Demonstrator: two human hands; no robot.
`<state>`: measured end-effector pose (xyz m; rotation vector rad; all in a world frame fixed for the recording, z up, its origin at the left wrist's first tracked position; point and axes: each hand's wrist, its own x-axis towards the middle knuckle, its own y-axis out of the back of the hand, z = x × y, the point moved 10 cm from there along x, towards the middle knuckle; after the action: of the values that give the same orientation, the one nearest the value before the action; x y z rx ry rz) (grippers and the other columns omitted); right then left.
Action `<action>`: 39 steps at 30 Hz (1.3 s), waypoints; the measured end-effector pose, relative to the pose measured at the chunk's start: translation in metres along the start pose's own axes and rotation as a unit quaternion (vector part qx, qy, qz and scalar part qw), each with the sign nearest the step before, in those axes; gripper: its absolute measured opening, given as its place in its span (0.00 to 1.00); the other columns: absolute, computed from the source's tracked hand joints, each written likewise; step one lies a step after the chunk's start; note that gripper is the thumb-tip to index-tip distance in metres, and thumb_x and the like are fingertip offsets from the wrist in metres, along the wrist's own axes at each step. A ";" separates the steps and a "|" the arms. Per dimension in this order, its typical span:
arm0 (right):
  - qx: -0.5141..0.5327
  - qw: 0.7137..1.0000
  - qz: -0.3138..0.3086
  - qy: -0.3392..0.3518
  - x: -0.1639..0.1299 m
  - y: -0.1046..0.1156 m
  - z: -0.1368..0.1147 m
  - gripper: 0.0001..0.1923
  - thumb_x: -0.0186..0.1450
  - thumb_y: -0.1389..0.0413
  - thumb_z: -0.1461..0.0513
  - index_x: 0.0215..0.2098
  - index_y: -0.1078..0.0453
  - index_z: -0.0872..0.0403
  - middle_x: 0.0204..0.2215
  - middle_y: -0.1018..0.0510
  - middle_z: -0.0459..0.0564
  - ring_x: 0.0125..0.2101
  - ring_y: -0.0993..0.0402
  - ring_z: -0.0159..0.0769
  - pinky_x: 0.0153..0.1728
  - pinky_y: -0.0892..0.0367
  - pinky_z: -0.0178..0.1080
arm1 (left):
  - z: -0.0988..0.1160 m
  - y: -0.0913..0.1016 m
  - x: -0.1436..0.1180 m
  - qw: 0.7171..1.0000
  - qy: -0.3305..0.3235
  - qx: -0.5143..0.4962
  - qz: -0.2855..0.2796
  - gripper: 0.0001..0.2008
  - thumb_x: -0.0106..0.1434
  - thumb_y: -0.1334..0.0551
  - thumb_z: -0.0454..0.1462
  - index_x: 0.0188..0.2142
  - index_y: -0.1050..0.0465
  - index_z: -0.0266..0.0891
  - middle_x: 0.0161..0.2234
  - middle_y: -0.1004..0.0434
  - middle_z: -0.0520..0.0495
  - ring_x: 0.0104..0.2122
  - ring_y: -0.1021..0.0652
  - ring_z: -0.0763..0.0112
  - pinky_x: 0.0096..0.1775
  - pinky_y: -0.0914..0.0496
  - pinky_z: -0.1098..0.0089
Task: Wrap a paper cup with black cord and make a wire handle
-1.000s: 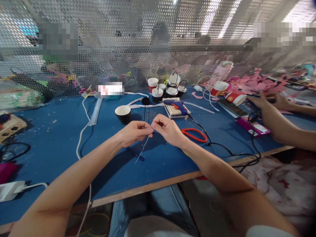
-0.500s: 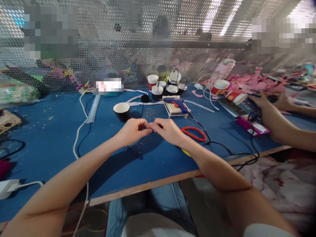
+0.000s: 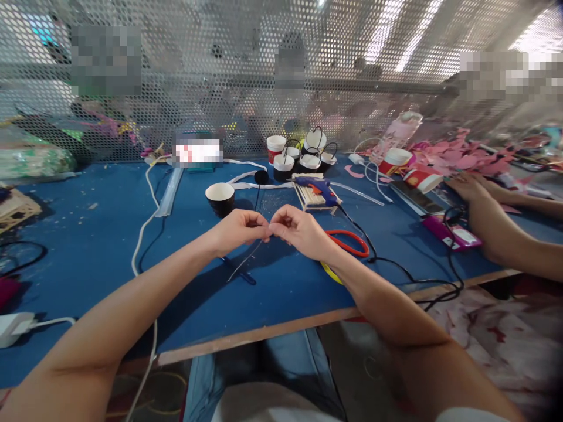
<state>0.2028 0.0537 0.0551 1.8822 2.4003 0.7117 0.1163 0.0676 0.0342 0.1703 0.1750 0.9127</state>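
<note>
My left hand [image 3: 246, 227] and my right hand [image 3: 294, 227] meet in the middle, fingertips pinched together over the blue table. A thin strand [image 3: 244, 261] trails down and left from the pinch, its end hanging loose. What exactly the right fingertips grip is hidden, though they touch the same spot. Below the strand lies a dark blue slim tool [image 3: 248, 278], partly covered by shadow. Just beyond my left hand stands a black-wrapped cup [image 3: 220, 199] with a white inside. A black round piece [image 3: 261, 177] with a black cord lies behind my hands.
A blue glue gun [image 3: 320, 187] rests on a stick rack [image 3: 303, 202]. Orange-handled scissors [image 3: 349, 242] lie by my right wrist. Several small cups [image 3: 284, 167] with black loop handles stand at the back. Cables cross both sides. A co-worker's hands [image 3: 466, 187] are at right.
The thin strand now shows hanging below my fingers. My right hand has lifted and turned slightly, with its fingers more curled. At right, the co-worker's hands have lowered toward the table.
</note>
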 end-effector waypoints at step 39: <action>-0.024 0.996 -0.081 -0.023 0.001 -0.025 0.008 0.14 0.61 0.47 0.53 0.28 0.39 0.55 0.18 0.33 0.41 0.17 0.39 0.22 0.18 0.42 0.28 | -0.016 0.006 -0.023 0.999 0.011 -0.034 0.028 0.12 0.52 0.37 0.42 0.26 0.31 0.34 0.15 0.44 0.59 0.15 0.45 0.84 0.18 0.53 0.77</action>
<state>0.1815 0.0532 0.0389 1.6436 2.4477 0.7003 0.0943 0.0546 0.0222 0.1026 0.1611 0.9758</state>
